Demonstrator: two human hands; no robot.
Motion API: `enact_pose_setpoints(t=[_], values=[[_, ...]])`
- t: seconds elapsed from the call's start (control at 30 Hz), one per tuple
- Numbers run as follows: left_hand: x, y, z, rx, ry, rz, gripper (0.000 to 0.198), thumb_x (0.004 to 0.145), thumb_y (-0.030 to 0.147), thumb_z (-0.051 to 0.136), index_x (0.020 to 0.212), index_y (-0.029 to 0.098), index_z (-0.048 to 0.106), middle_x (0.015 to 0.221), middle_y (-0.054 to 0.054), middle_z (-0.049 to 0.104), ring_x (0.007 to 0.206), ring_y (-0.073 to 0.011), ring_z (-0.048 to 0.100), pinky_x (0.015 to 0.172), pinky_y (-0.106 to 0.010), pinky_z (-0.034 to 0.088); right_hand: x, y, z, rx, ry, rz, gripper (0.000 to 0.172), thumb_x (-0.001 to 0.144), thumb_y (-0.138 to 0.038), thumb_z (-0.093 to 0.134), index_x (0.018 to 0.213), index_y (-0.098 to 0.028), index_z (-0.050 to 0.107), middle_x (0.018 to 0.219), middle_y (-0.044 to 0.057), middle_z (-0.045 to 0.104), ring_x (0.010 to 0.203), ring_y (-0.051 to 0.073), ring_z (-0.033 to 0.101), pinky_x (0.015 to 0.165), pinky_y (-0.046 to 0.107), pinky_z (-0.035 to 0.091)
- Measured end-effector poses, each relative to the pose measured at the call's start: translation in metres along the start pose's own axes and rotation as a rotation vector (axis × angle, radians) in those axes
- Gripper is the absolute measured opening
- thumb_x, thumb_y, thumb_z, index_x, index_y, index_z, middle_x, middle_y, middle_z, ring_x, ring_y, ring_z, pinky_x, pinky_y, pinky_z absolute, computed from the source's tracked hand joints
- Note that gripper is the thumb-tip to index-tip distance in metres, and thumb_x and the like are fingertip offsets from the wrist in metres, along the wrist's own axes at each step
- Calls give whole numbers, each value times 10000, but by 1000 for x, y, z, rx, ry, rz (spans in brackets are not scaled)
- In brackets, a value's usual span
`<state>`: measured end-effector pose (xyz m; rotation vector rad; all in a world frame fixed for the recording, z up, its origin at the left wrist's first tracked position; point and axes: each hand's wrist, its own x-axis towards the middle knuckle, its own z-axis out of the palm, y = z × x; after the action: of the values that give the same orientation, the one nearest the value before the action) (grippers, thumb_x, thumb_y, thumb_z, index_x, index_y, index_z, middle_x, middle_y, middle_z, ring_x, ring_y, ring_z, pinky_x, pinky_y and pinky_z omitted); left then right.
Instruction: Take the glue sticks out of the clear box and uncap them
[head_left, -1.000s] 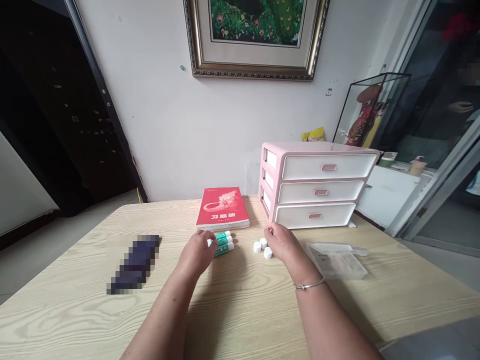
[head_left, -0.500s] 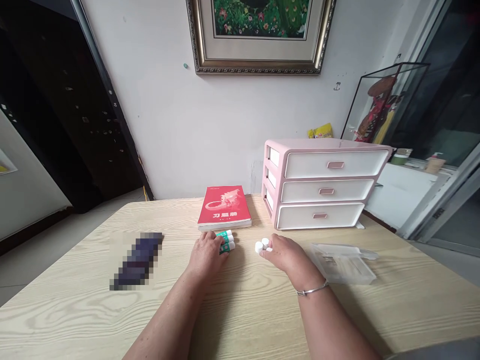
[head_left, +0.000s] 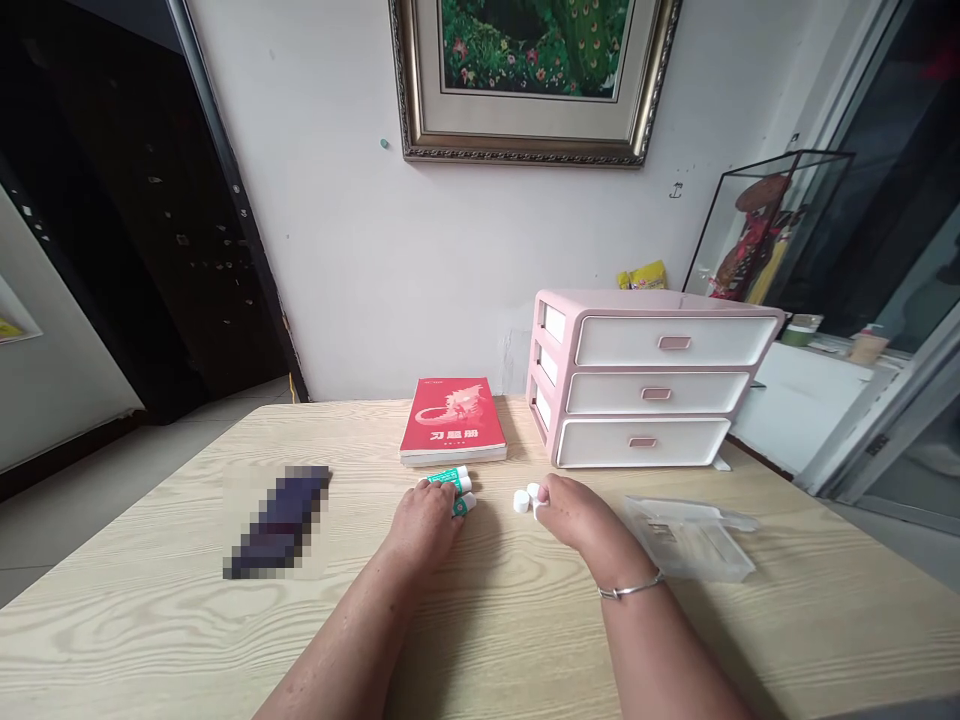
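Green-and-white glue sticks [head_left: 453,478] lie side by side in front of the red book. My left hand [head_left: 426,520] is closed over them from the near side, hiding their left parts. The nearest stick [head_left: 466,503] lies at a slight angle to the others. To the right, small white caps [head_left: 521,501] sit close together on the table. My right hand [head_left: 574,512] wears a thin silver bangle. Its thumb and fingers are closed at the right side of the caps, on a white cap [head_left: 538,508] that they partly hide.
A red book [head_left: 454,420] lies behind the glue sticks. The pink-and-white drawer unit [head_left: 652,390] stands at the back right. Beside my right forearm is an open clear plastic box [head_left: 694,540]. A blurred dark item [head_left: 277,525] lies at the left on the wooden table [head_left: 150,620].
The view has tilted and shifted slightly. Under my left hand the nearest glue stick has turned a little away from the others. My right hand stays at the caps; the leftmost cap shows more apart.
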<state>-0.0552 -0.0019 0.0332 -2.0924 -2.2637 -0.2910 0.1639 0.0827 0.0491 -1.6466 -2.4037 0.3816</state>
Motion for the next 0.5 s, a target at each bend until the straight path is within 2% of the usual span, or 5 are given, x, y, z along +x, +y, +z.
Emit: enact_pose_setpoints(t=[0.1, 0.17, 0.27, 0.4, 0.5], values=[[0, 0, 4, -18, -16, 25, 235, 856, 279, 573, 1046, 197, 684, 1107, -141, 698, 1101, -325, 596, 909, -388, 456, 0, 0, -5, 81, 52, -46, 153, 838, -154, 485, 781, -196, 620, 875, 55, 705, 763, 167, 607, 611, 262, 310], [0, -1, 7, -28, -26, 28, 238, 866, 285, 564, 1049, 202, 691, 1121, -151, 688, 1108, -334, 593, 907, -399, 460, 0, 1, -7, 59, 37, -24, 150, 835, -159, 486, 765, -196, 613, 862, 59, 702, 768, 177, 602, 610, 267, 308], [0, -3, 10, -55, -34, 18, 227, 867, 286, 570, 1043, 212, 693, 1111, -153, 685, 1080, -336, 606, 885, -406, 469, 0, 1, -8, 42, 36, 31, 98, 834, -215, 522, 838, -199, 618, 909, 63, 706, 807, 191, 610, 618, 271, 312], [-1, -3, 8, -74, -50, 17, 219, 873, 289, 559, 1029, 205, 688, 1108, -153, 681, 1065, -333, 617, 867, -401, 473, -1, 0, -4, 19, 37, 27, 226, 841, -360, 572, 978, -187, 624, 952, 85, 710, 834, 218, 628, 620, 282, 318], [-3, -1, 4, -69, -75, 37, 236, 884, 291, 530, 1037, 193, 681, 1110, -157, 680, 1059, -330, 625, 851, -395, 477, -1, 0, -1, -31, 18, 18, 210, 849, -362, 565, 919, -182, 645, 920, 88, 716, 814, 217, 636, 604, 285, 309]])
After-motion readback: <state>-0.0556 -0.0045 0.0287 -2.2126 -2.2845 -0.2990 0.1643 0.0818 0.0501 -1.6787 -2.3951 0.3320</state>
